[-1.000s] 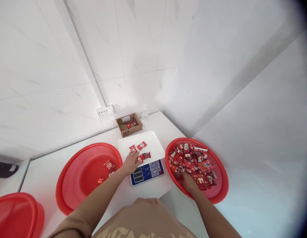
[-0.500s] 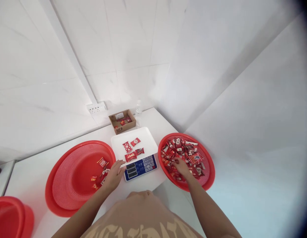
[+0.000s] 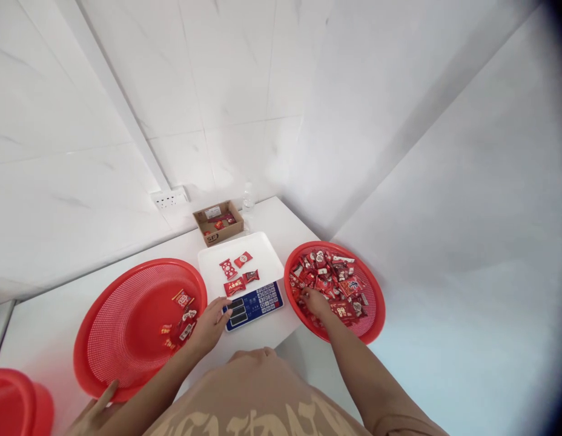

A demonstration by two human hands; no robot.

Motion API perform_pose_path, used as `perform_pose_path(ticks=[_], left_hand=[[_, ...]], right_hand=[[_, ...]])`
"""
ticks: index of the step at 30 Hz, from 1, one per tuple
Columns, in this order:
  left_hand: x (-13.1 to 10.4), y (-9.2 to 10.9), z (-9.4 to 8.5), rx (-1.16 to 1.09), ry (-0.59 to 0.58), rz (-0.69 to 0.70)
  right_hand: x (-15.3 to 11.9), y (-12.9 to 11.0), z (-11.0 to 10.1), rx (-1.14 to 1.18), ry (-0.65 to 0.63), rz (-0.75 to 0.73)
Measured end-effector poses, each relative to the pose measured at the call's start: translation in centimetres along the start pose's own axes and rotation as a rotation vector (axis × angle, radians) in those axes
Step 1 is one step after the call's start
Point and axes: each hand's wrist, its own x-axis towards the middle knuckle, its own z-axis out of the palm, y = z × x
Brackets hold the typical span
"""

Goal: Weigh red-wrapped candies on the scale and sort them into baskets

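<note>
My left hand rests at the left front corner of the digital scale, fingers stretched out and holding nothing. On the scale's white pan lie several red wrapped snacks. My right hand is down in the right red basket, fingers bent together among a heap of red snack packets. What its fingertips grip, if anything, is hidden. Left of the scale stands a wide red basket with several packets at its right side, partly behind my left forearm.
Another person's hand touches the front rim of the left basket. A cardboard box with some packets and a clear bottle stand by the wall. Another red basket is at the lower left.
My right hand has shifted left within the right basket. Another person's hand has appeared at the left basket's front rim. The whole view has shifted slightly.
</note>
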Motion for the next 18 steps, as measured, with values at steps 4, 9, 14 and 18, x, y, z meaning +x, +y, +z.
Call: perform_pose_path(ticks=[4,9,14,18], left_hand=[[-0.3,-0.4,-0.2,0.000,0.008,-0.029],[-0.6,-0.5,-0.3,0.022,0.000,-0.073],[-0.6,-0.5,0.0,0.042,0.000,-0.063],[-0.8,-0.3,-0.3,0.043,-0.006,-0.049]], right_hand=[[0.0,-0.3,-1.1,0.002,0.113,0.010],[-0.3,-3.2,-2.6,0.306,0.292,0.035],[-0.6,-9.2,-1.0,0.591,0.128,-0.045],[-0.2,-13.5,2.1,0.641,-0.066,-0.045]])
